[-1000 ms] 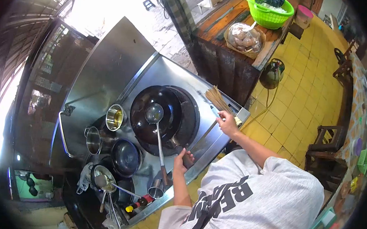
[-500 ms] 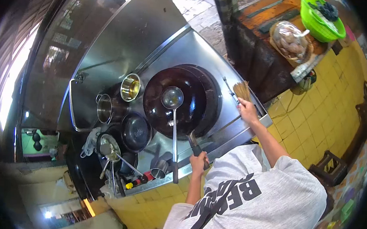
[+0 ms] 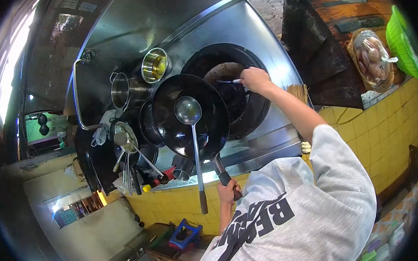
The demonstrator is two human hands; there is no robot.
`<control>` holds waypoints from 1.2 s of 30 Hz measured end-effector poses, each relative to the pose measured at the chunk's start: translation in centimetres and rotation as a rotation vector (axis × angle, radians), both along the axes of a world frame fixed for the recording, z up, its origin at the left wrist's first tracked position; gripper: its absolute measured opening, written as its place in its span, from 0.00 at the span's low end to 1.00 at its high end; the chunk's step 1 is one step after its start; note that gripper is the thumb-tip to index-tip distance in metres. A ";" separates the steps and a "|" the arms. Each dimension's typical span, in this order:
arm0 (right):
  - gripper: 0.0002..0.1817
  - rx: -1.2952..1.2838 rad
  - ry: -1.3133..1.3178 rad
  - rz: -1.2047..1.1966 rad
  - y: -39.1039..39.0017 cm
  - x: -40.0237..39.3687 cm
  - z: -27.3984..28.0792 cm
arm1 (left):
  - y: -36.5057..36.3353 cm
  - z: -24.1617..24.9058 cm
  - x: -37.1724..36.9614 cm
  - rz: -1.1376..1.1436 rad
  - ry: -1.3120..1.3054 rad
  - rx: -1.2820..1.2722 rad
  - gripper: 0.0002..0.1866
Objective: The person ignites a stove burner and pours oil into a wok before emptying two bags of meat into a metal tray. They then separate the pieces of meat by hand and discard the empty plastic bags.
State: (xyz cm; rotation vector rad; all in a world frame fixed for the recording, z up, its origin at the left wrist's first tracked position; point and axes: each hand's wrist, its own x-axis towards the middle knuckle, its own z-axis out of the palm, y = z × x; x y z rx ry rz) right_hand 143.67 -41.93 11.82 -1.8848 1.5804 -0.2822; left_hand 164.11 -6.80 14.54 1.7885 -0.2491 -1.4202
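Observation:
My left hand (image 3: 228, 190) is closed around the dark handle of a black wok (image 3: 208, 135), which is shifted to the left of the round burner (image 3: 258, 112). A long-handled ladle (image 3: 196, 144) rests in the wok, its bowl inside and its handle hanging over the front edge. Over the burner opening, my right hand (image 3: 255, 79) grips a thin lighter (image 3: 231, 81) whose tip points left into the burner. A straw brush (image 3: 298, 93) lies beneath my right forearm at the stove's right side.
Left of the wok are a metal pot of yellow liquid (image 3: 156, 65), an empty metal pot (image 3: 120, 90) and a container with utensils (image 3: 124, 136). At the right are a bag of round items (image 3: 372, 59) and a green basket (image 3: 403, 44).
The wok, with the ladle in it, has moved left off the burner in my left hand. My right hand has moved from the stove's right edge to the burner with the lighter.

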 end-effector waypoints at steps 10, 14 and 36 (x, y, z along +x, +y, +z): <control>0.12 -0.065 0.324 0.565 -1.3 7.8 -4.4 | -0.1 0.9 0.5 -0.005 0.024 0.039 0.02; 0.13 -0.077 0.324 0.609 0.0 9.3 -6.1 | -0.4 1.4 0.7 0.022 0.038 0.074 0.03; 0.11 0.063 0.291 0.396 1.0 11.4 -8.7 | -1.0 2.6 1.6 -0.069 0.097 0.112 0.04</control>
